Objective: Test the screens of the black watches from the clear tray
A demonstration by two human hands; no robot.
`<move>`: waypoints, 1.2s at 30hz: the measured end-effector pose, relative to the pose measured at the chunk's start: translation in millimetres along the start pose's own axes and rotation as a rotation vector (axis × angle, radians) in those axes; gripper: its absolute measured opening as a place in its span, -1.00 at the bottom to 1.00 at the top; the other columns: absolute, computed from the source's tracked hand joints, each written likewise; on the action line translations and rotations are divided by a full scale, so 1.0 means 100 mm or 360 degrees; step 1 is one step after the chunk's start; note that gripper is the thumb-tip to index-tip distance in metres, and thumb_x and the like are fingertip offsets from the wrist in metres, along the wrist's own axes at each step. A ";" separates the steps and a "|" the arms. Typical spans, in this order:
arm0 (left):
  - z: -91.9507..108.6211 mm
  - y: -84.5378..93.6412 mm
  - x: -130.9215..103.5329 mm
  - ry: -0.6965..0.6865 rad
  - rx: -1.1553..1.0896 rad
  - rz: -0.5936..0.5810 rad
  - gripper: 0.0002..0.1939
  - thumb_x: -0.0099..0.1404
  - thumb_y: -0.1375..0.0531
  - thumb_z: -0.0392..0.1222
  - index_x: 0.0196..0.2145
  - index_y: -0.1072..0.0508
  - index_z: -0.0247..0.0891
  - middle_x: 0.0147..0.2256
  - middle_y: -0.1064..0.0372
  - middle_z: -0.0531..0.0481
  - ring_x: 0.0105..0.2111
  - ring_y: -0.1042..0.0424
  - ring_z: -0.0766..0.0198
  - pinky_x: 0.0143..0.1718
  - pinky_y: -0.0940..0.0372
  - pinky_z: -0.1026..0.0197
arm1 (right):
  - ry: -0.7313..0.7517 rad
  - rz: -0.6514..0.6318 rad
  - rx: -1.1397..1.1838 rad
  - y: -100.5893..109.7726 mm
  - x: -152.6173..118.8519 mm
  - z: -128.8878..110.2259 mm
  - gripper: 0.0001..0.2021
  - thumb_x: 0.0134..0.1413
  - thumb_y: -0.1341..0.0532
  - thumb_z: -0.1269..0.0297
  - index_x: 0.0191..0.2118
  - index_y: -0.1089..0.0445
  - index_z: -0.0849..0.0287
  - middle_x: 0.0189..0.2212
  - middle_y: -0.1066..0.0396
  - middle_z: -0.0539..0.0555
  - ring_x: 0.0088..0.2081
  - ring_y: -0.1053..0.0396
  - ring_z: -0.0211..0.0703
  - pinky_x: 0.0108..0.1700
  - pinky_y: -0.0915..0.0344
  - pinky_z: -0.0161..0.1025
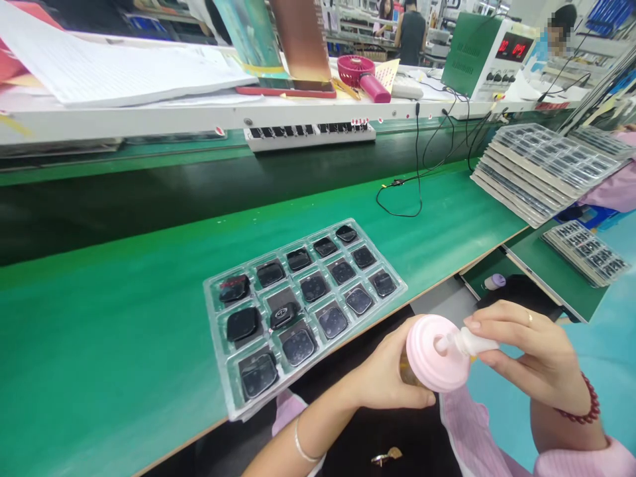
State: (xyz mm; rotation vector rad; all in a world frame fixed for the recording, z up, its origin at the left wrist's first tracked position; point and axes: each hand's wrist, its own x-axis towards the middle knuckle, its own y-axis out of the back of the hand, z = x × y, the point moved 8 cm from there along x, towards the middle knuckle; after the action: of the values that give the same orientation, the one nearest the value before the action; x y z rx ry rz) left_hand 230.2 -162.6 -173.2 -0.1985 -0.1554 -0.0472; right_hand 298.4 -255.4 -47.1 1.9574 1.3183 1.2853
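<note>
My left hand [380, 374] is wrapped round a drinking bottle [434, 364] with a round pink lid, held over my lap just off the table edge. Between the thumb and fingers of my right hand [539, 351] is a small white stopper [476, 342]. Its narrow end meets the hole in the pink lid; whether it is inside the hole I cannot tell. Left of the bottle, a clear plastic tray [214, 344] lies on the green table [124, 344]. Square black watch-like pieces [314, 286] fill its compartments, and one [284, 314] shows its underside.
Stacked trays [527, 179] stand at the table's far right, with more trays [586, 252] on a lower green surface. A black cable [420, 192] hangs onto the table. The shelf [163, 119] carries papers, a pink fan [356, 69] and a green power supply [474, 56]. People are beyond.
</note>
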 end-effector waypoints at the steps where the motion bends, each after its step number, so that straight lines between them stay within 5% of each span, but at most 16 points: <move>1: -0.01 0.00 0.00 -0.0007 -0.0002 -0.0003 -0.08 -0.16 -0.39 -0.30 0.14 -0.07 -0.30 0.06 -0.20 -0.22 0.03 -0.26 -0.01 0.08 -0.17 -0.06 | -0.0005 -0.0046 -0.0022 -0.03 0.01 0.01 -0.74 0.16 -0.16 0.36 -0.02 -0.31 0.10 -0.23 -0.44 0.13 -0.24 -0.42 -0.11 -0.25 -0.39 -0.22; 5: -0.03 -0.02 0.02 0.0001 0.0043 -0.0006 -0.06 -0.18 -0.39 -0.33 0.14 -0.07 -0.26 0.08 -0.18 -0.20 0.05 -0.24 -0.03 0.10 -0.15 -0.05 | -0.0088 -0.0340 -0.0096 -0.26 0.07 0.08 -0.80 0.23 -0.09 0.23 -0.11 -0.36 0.15 -0.35 -0.41 0.09 -0.36 -0.37 -0.20 -0.36 -0.29 -0.29; 9: -0.07 -0.02 0.04 0.0034 0.0126 -0.0012 -0.06 -0.19 -0.39 -0.34 0.14 -0.09 -0.25 0.08 -0.19 -0.19 0.05 -0.24 -0.04 0.11 -0.13 -0.06 | -0.0282 -0.0427 -0.0206 -0.33 0.14 0.21 -0.66 0.16 -0.12 -0.01 -0.37 -0.39 0.19 -0.61 -0.27 -0.01 -0.57 -0.23 -0.26 -0.50 -0.14 -0.31; 13: -0.06 0.01 0.04 -0.0017 0.0094 0.0027 -0.08 -0.16 -0.39 -0.26 0.14 -0.07 -0.27 0.06 -0.20 -0.20 0.02 -0.25 -0.02 0.08 -0.15 -0.07 | -0.0167 -0.0555 -0.0236 -0.31 0.17 0.16 -0.67 0.21 -0.07 0.08 -0.05 -0.34 0.18 -0.24 -0.39 0.17 -0.23 -0.33 -0.09 -0.25 -0.25 -0.23; 15: -0.07 0.02 0.04 -0.0033 0.0045 0.0035 -0.08 -0.13 -0.38 -0.22 0.15 -0.06 -0.28 0.06 -0.20 -0.21 0.02 -0.25 -0.01 0.07 -0.17 -0.06 | -0.0121 -0.0625 -0.0247 -0.31 0.14 0.15 -0.71 0.25 -0.03 0.18 0.00 -0.30 0.17 -0.21 -0.38 0.17 -0.21 -0.33 -0.10 -0.23 -0.25 -0.23; 18: -0.09 0.02 0.03 -0.0006 0.0083 0.0050 -0.09 -0.14 -0.38 -0.25 0.14 -0.08 -0.29 0.06 -0.19 -0.21 0.03 -0.25 -0.01 0.08 -0.16 -0.06 | -0.0242 -0.0637 -0.0424 -0.31 0.09 0.24 -0.71 0.21 -0.07 0.08 -0.36 -0.36 0.18 -0.57 -0.30 0.03 -0.51 -0.25 -0.19 -0.44 -0.15 -0.27; 20: -0.11 0.02 0.03 0.0005 0.0138 0.0045 -0.11 -0.15 -0.38 -0.29 0.13 -0.09 -0.27 0.06 -0.20 -0.20 0.02 -0.25 0.00 0.08 -0.16 -0.05 | -0.0290 -0.0618 -0.0476 -0.30 0.08 0.26 -0.62 0.13 -0.12 -0.06 -0.46 -0.32 0.18 -0.60 -0.28 0.02 -0.53 -0.24 -0.18 -0.45 -0.14 -0.26; 24: -0.10 0.01 0.03 -0.0030 0.0152 0.0035 -0.08 -0.16 -0.39 -0.24 0.13 -0.09 -0.28 0.05 -0.20 -0.21 0.02 -0.25 -0.03 0.08 -0.15 -0.08 | -0.0168 -0.0614 -0.0254 -0.29 0.09 0.15 -0.67 0.22 -0.06 0.07 -0.06 -0.30 0.20 -0.15 -0.36 0.19 -0.14 -0.31 -0.07 -0.18 -0.24 -0.22; 26: -0.11 0.00 0.04 -0.0016 0.0181 0.0030 -0.07 -0.18 -0.40 -0.25 0.13 -0.09 -0.28 0.06 -0.19 -0.21 0.03 -0.24 -0.04 0.09 -0.14 -0.08 | -0.0151 -0.0660 -0.0216 -0.33 0.07 0.13 -0.73 0.27 0.00 0.16 -0.09 -0.32 0.19 -0.24 -0.38 0.15 -0.23 -0.33 -0.14 -0.23 -0.23 -0.25; 29: -0.14 -0.02 0.03 0.0030 0.0272 0.0019 -0.10 -0.18 -0.38 -0.33 0.12 -0.12 -0.23 0.06 -0.20 -0.15 0.03 -0.24 -0.01 0.08 -0.16 -0.04 | -0.0285 -0.0619 -0.0388 -0.34 0.05 0.23 -0.61 0.22 -0.03 -0.01 -0.41 -0.35 0.20 -0.58 -0.30 0.03 -0.52 -0.24 -0.20 -0.42 -0.16 -0.27; 31: -0.14 -0.02 0.02 0.0006 0.0260 0.0029 -0.12 -0.16 -0.36 -0.35 0.12 -0.12 -0.21 0.06 -0.21 -0.13 0.03 -0.24 0.01 0.08 -0.16 -0.02 | -0.0291 -0.0558 -0.0435 -0.32 0.05 0.25 -0.53 0.17 -0.02 -0.13 -0.35 -0.38 0.21 -0.50 -0.35 0.10 -0.43 -0.29 -0.14 -0.36 -0.20 -0.24; 34: -0.16 -0.01 0.02 -0.0017 0.0241 0.0030 -0.09 -0.16 -0.36 -0.35 0.14 -0.10 -0.21 0.08 -0.18 -0.15 0.04 -0.23 0.00 0.10 -0.14 -0.03 | -0.0123 -0.0617 -0.0307 -0.35 0.04 0.15 -0.57 0.27 0.07 -0.01 -0.02 -0.31 0.20 -0.13 -0.35 0.22 -0.13 -0.30 -0.05 -0.14 -0.22 -0.18; 36: -0.19 -0.01 0.01 0.0010 0.0277 0.0037 -0.06 -0.18 -0.38 -0.35 0.15 -0.08 -0.22 0.10 -0.15 -0.17 0.06 -0.21 -0.03 0.12 -0.12 -0.04 | -0.0117 -0.0663 -0.0326 -0.38 0.03 0.14 -0.64 0.30 0.08 0.10 -0.12 -0.36 0.19 -0.26 -0.38 0.17 -0.25 -0.32 -0.10 -0.21 -0.21 -0.21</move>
State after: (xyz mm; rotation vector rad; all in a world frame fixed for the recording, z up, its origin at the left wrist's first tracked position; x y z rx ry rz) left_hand 234.4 -167.0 -191.2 -0.0266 -0.1499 -0.0111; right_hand 293.5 -234.5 -81.7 1.4787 1.4031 1.0841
